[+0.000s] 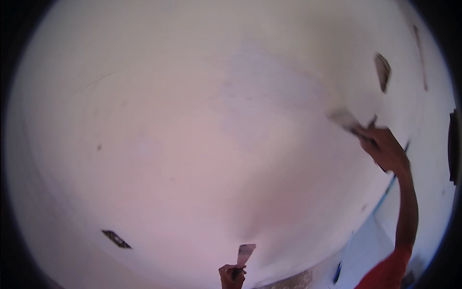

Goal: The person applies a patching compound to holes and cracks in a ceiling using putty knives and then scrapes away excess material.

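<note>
A pale cream wall [144,183] fills most of the head view. My right hand [387,151] is raised at the right, its fingers wrapped round the dark handle of a putty knife [343,118]. That blade is smeared by motion and points up and left at the wall; whether it touches cannot be told. To its left lies a whitish-lilac patch [274,86] on the wall. Low in the middle, my left hand [232,277] grips a second putty knife [246,254], its broad blade upward. Some pale material seems to be on this blade.
Two dark openings break the wall: one at the upper right [382,72], one at the lower left [116,239]. A thin brown groove [420,58] runs near the right rim. A dark object [453,147] is at the far right. Below my right arm are a blue strip [384,196] and a dark slim object [337,273].
</note>
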A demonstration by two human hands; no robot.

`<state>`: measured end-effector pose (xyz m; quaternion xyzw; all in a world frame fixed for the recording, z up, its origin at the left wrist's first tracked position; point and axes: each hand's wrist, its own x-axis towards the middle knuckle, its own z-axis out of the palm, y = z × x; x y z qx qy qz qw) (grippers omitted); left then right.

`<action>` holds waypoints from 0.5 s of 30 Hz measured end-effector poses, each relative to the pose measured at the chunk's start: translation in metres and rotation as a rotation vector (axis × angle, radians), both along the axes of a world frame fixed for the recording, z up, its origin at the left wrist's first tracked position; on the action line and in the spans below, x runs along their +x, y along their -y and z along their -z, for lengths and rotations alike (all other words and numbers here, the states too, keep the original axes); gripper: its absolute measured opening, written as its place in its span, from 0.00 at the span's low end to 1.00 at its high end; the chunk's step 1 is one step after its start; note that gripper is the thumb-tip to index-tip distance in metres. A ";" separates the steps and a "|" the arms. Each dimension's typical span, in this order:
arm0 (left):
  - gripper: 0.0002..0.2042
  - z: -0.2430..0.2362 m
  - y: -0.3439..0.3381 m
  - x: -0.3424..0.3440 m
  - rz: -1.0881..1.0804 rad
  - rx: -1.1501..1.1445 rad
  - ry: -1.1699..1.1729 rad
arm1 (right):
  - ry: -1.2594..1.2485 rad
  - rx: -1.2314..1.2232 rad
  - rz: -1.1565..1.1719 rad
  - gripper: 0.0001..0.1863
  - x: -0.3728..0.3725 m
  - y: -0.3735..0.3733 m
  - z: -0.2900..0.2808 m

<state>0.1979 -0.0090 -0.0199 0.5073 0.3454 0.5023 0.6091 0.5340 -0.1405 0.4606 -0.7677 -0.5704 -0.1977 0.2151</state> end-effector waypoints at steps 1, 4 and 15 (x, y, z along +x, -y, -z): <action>0.19 0.020 -0.015 -0.014 0.208 -0.339 0.047 | -0.234 -0.022 -0.002 0.20 -0.020 0.006 -0.005; 0.24 0.028 -0.010 -0.011 0.127 -0.253 0.132 | -0.116 0.124 -0.197 0.23 -0.055 -0.033 -0.037; 0.22 0.020 -0.011 0.020 0.126 -0.011 0.284 | 1.017 0.569 -0.354 0.23 -0.159 -0.196 -0.152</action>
